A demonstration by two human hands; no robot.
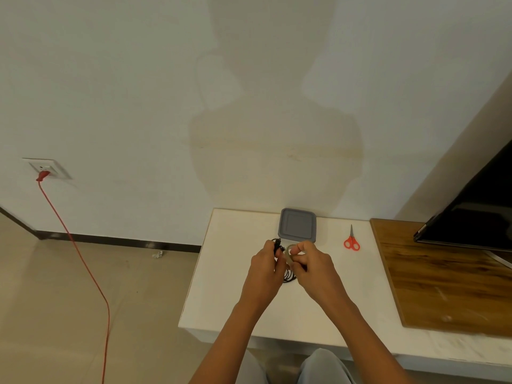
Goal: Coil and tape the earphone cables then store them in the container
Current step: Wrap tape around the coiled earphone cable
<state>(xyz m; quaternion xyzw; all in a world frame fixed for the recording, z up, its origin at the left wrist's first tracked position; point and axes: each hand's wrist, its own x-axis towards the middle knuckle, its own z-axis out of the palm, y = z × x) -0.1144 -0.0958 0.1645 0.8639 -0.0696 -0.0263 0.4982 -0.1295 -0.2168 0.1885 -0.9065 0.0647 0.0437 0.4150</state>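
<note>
While the taping step appeared to be in hand, the black earphone cable (288,277) was gripped as a coil by the left hand (264,266) above the white table (227,286); just beside it a roll of tape (289,253) was pinched by the right hand (311,266). Behind them the grey container (297,225) was seen lidded, with red scissors (352,241) further right. Next, a strip would likely need to be pulled free and wrapped round the coil

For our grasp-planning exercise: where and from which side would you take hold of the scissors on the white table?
Take the red handle loops of the scissors, coming from the near edge of the table: they lie flat and closed, loops on the near side, blades pointing at the wall.
</note>
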